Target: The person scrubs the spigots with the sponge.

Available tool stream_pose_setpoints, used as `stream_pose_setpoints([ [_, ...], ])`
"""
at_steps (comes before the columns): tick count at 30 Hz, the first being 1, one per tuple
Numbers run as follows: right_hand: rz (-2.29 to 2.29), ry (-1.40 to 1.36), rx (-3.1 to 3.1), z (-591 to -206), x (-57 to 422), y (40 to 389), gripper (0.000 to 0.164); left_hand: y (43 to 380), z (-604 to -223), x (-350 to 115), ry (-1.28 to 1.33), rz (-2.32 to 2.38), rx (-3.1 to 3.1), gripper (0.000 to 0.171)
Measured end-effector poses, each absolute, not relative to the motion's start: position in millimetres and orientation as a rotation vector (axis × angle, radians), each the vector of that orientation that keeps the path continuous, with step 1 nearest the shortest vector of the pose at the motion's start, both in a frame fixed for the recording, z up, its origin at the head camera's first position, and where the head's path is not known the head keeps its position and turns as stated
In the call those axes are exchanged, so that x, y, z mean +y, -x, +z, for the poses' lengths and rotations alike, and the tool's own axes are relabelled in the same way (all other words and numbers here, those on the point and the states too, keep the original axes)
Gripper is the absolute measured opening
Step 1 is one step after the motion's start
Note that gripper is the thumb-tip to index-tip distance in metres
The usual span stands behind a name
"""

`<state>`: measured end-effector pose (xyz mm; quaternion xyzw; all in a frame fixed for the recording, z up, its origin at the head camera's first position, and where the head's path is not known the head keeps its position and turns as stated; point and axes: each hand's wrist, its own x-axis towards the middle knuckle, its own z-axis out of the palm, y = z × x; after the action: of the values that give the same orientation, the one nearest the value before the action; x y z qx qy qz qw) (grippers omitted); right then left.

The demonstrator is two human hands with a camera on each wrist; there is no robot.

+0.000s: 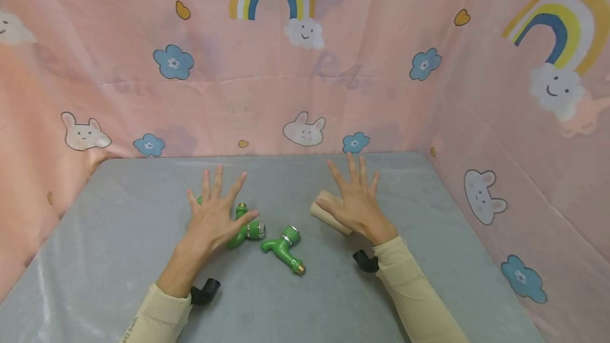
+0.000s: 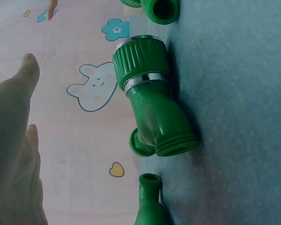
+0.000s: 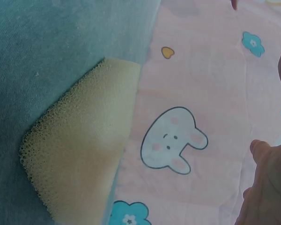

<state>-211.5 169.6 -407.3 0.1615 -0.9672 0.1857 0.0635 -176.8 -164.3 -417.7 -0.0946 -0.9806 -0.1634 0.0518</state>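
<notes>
My left hand (image 1: 215, 219), fingers spread wide, hovers over two green taps and holds nothing. One green tap (image 1: 256, 230) with a ribbed knob and brass end shows past the thumb. Of another, only a green bit (image 1: 199, 200) appears behind the fingers. In the left wrist view a green tap (image 2: 152, 103) lies beside the hand, with a second tap (image 2: 151, 204) below it. A third green tap (image 1: 284, 252) lies between the hands. My right hand (image 1: 359, 206) spreads its fingers above a beige sponge (image 1: 330, 217), partly covering it; the right wrist view shows the sponge's porous side (image 3: 61, 112).
A grey cloth-covered table (image 1: 333, 300) carries everything. Pink curtains (image 1: 371, 105) with rainbows, rabbits and flowers hang along its back and sides. Black camera mounts (image 1: 206, 292) sit at both wrists, over beige sleeves (image 1: 414, 285).
</notes>
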Motion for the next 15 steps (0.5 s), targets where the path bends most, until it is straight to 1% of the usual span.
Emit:
stream_pose_setpoints([
  [6, 0.562, -0.483, -2.925, -405.1, 172.5, 214.8, 0.091, 178.9, -414.9, -163.3, 0.3, -0.501, -2.975, 0.089],
  [15, 0.693, -0.514, -2.968, -402.6, 178.6, 213.2, 0.095, 175.9, -419.6, -153.9, 0.429, -0.606, -2.964, 0.092],
])
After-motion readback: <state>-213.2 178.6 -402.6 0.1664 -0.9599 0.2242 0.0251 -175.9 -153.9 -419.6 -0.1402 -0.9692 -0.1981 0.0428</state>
